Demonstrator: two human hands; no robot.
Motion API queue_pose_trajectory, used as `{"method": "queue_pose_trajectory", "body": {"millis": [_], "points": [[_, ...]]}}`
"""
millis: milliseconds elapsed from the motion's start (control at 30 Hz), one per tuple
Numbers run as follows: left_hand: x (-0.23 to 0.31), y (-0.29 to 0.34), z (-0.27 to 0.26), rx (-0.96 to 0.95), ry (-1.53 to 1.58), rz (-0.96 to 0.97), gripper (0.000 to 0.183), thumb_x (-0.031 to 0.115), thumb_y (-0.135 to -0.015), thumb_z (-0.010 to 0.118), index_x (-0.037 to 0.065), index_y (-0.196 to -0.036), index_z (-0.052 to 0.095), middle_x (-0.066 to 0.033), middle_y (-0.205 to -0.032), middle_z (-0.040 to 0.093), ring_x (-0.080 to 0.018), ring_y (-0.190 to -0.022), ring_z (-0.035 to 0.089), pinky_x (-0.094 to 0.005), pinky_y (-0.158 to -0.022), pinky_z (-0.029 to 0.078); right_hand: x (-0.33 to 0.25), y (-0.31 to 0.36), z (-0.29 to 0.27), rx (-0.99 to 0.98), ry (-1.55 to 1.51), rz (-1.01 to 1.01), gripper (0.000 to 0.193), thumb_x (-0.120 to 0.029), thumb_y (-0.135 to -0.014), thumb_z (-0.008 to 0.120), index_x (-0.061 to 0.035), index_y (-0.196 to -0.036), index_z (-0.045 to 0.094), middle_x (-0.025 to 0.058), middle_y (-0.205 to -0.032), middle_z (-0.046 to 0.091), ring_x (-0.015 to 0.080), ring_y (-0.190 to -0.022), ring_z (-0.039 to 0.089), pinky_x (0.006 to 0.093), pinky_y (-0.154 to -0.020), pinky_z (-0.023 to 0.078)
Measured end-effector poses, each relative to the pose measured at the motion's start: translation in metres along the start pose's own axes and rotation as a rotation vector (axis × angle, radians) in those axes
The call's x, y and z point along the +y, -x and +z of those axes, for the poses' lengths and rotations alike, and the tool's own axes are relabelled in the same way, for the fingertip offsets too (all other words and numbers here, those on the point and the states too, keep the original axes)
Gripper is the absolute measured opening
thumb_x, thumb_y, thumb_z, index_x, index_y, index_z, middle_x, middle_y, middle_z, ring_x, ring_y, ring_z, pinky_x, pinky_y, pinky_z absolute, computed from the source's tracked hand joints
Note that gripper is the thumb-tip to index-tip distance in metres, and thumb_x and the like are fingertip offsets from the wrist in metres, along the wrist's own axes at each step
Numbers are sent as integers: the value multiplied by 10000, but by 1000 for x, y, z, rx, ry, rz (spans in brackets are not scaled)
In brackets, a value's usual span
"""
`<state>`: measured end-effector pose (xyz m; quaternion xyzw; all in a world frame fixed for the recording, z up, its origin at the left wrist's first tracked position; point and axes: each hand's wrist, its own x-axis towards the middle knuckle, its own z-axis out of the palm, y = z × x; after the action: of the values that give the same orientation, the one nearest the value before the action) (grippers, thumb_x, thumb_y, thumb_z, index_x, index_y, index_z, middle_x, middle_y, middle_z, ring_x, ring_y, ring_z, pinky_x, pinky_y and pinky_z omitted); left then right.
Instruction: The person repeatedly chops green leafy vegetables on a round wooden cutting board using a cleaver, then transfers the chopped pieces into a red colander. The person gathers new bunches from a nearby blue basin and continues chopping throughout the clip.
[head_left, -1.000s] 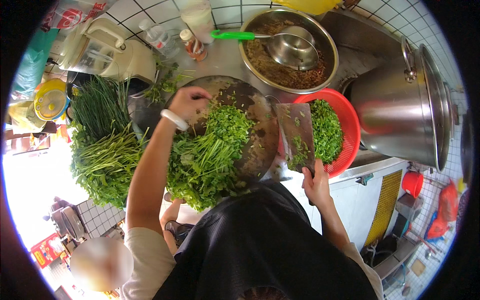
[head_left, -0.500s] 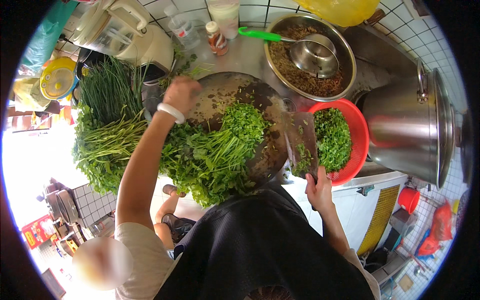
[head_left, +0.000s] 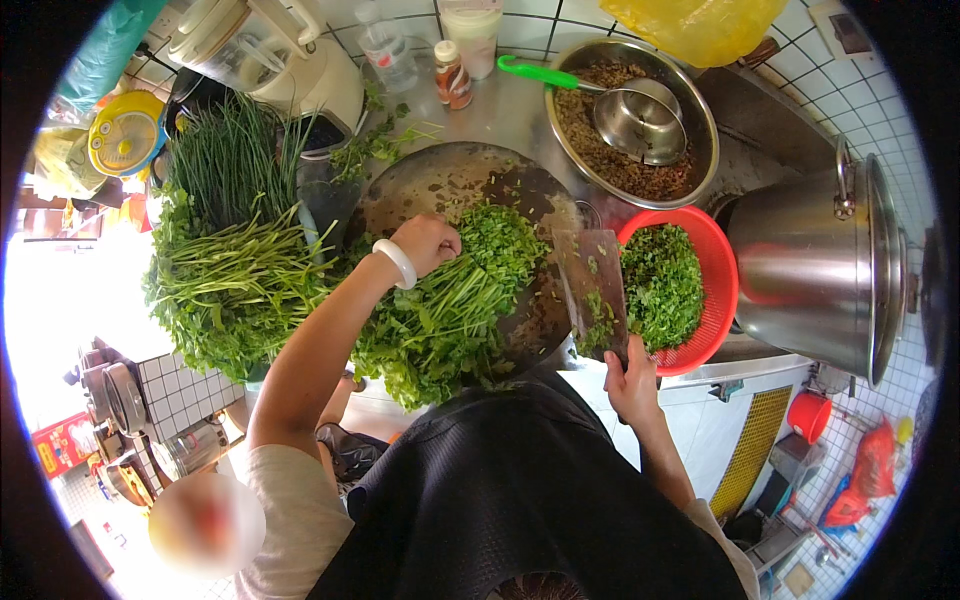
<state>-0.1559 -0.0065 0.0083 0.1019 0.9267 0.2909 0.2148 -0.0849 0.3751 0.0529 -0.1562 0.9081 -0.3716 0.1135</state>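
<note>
Steel pot point(head_left: 800, 275), yellow bag point(head_left: 695, 28), cream appliance point(head_left: 322, 88)

Your left hand point(head_left: 425, 245), fingers point(head_left: 447, 237) curled, was at the greens point(head_left: 440, 320) on the round board point(head_left: 405, 190); contact was hard to tell. Your right hand point(head_left: 632, 385) gripped the cleaver point(head_left: 590, 275), green bits point(head_left: 600, 315) on its blade, beside the red basket point(head_left: 716, 300) of chopped greens point(head_left: 662, 290). A ladle point(head_left: 640, 118) sat in a steel bowl point(head_left: 714, 150) of brown food point(head_left: 572, 128). A pot point(head_left: 800, 270) stood right; chives point(head_left: 225, 165) and leafy stalks point(head_left: 225, 265) lay left.
</note>
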Motion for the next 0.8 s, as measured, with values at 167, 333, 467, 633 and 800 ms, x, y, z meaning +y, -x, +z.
{"method": "queue_pose_trajectory", "body": {"millis": [167,333,467,633,800], "points": [[-2,-1,-15,79,136,-92,86,101,-802,637,74,-879,665,-103,-809,664,-250,-737,631,-359,-690,494,-5,2,-4,-4,-3,2,121,-53,-886,528,-1,-899,419,110,-515,506,259,-427,534,382,-432,398],[-27,-7,-66,68,402,-224,98,107,-830,633,31,-879,597,-16,-749,606,-160,-759,627,-312,-699,491,-4,3,-4,23,-4,-30,122,-48,-887,526,-1,-906,415,105,-509,497,258,-429,534,382,-431,396],[-53,-5,-85,-36,673,-245,86,72,-892,554,-7,-921,569,-33,-810,590,-137,-832,624,-235,-674,465,0,7,-1,20,-12,-27,128,-50,-888,529,-2,-908,412,99,-506,491,256,-423,529,380,-429,396],[-44,4,-86,8,989,-378,91,61,-920,479,35,-1003,502,-63,-912,574,-190,-864,657,-269,-681,526,5,12,-1,-60,-39,66,296,-30,-837,577,46,-1091,445,280,-823,568,478,-741,563,470,-608,452],[-25,7,-67,-141,1083,-521,126,90,-941,419,58,-1062,402,-193,-1091,578,-295,-818,677,-357,-652,577,-9,0,8,-52,8,-72,207,-65,-858,573,16,-991,437,213,-656,529,417,-575,541,449,-514,412]]}}
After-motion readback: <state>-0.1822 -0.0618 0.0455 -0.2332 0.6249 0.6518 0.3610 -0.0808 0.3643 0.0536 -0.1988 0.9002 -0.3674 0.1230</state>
